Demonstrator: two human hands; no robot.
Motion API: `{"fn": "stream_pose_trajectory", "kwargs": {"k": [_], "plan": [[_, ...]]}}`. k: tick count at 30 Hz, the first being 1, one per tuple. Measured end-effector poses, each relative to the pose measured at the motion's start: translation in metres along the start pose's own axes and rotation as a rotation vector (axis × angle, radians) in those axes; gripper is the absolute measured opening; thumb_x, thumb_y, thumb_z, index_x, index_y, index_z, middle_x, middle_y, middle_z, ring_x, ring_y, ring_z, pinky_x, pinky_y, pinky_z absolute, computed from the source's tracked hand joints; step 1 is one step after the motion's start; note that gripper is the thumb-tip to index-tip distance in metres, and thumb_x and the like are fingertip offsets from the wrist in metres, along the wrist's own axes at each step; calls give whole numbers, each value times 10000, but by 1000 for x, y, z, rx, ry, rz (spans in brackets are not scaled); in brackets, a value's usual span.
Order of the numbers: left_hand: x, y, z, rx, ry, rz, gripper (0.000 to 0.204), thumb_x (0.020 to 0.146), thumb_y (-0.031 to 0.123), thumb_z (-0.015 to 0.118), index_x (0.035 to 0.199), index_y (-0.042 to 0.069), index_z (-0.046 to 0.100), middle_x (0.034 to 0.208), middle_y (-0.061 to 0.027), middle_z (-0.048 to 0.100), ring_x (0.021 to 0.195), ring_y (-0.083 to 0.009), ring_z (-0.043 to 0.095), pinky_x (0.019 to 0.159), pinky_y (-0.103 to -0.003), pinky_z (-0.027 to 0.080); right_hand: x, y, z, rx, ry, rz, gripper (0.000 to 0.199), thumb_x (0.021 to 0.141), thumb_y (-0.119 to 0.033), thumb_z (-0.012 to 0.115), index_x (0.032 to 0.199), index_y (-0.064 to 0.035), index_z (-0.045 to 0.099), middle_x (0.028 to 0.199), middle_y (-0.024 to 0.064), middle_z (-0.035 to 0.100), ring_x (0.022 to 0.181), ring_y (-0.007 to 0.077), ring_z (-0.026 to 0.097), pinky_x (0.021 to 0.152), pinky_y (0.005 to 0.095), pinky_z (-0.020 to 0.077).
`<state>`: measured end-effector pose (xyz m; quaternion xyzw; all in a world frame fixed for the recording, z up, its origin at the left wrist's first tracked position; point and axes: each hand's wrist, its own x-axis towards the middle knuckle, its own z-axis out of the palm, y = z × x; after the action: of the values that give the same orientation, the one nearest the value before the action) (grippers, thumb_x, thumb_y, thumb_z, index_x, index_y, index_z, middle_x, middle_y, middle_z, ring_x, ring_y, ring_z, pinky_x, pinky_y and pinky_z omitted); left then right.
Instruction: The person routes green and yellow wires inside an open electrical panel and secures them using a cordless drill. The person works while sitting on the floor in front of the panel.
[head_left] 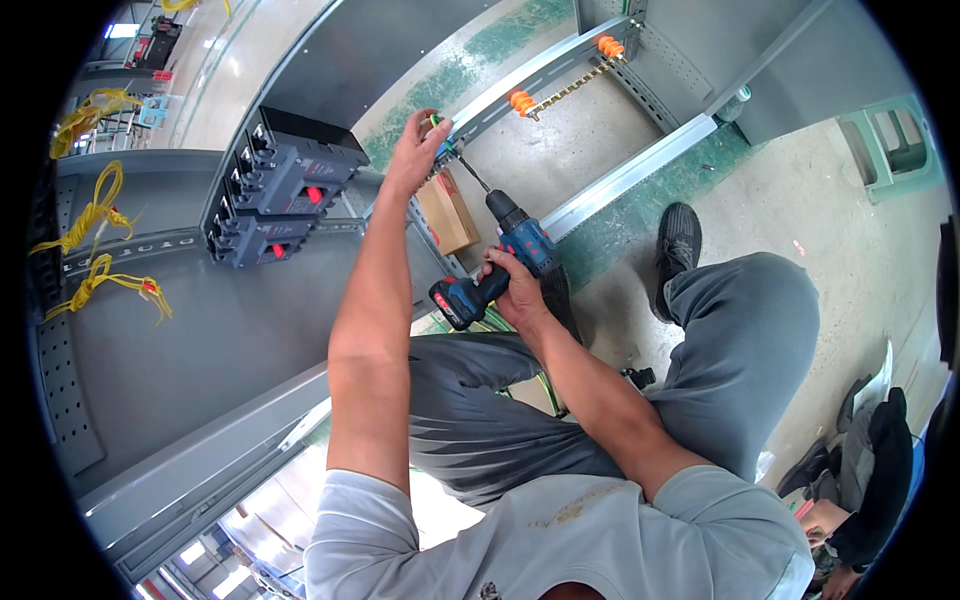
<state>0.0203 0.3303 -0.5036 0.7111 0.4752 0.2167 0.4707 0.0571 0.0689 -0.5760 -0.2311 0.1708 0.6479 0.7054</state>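
Note:
My right hand is wrapped round the grip of a blue and black cordless drill. Its long thin bit points up and left, to a spot on the metal rail just beside my left fingers. My left hand is closed at the near end of that metal rail, its fingertips round a short green-and-yellow wire. Small blue and green parts sit under those fingers, partly hidden by them. Below the bit stands a brown cardboard box.
Grey breakers with red levers are mounted inside the metal cabinet on the left. Yellow wire bundles hang beyond. Orange insulators stand along the rail. A green plastic stool is at right; another person is low at right.

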Motion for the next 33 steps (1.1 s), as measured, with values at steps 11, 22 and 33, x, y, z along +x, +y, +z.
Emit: {"fn": "stream_pose_trajectory", "kwargs": {"k": [11, 22, 33], "plan": [[5, -5, -2, 307, 19, -22, 616, 876, 525, 734, 1195, 7, 636, 927, -125, 672, 850, -203, 629, 773, -348, 503, 1, 1, 1, -19, -3, 19, 146, 880, -124, 728, 975, -93, 622, 883, 25, 646, 746, 132, 622, 719, 320, 506], [6, -13, 1, 288, 39, -2, 576, 884, 544, 711, 1095, 11, 662, 817, -99, 644, 761, -192, 603, 710, -343, 487, 3, 0, 1, -32, -22, 22, 180, 883, -136, 716, 1001, -86, 590, 908, 32, 622, 748, 140, 602, 733, 337, 496], [7, -17, 1, 261, 33, -7, 591, 878, 561, 702, 1087, 10, 673, 816, -100, 651, 762, -189, 610, 717, -341, 492, -2, -5, 16, -21, 1, -24, 419, 880, -74, 708, 1256, -116, 527, 967, 51, 658, 751, 155, 614, 724, 327, 507]]}}
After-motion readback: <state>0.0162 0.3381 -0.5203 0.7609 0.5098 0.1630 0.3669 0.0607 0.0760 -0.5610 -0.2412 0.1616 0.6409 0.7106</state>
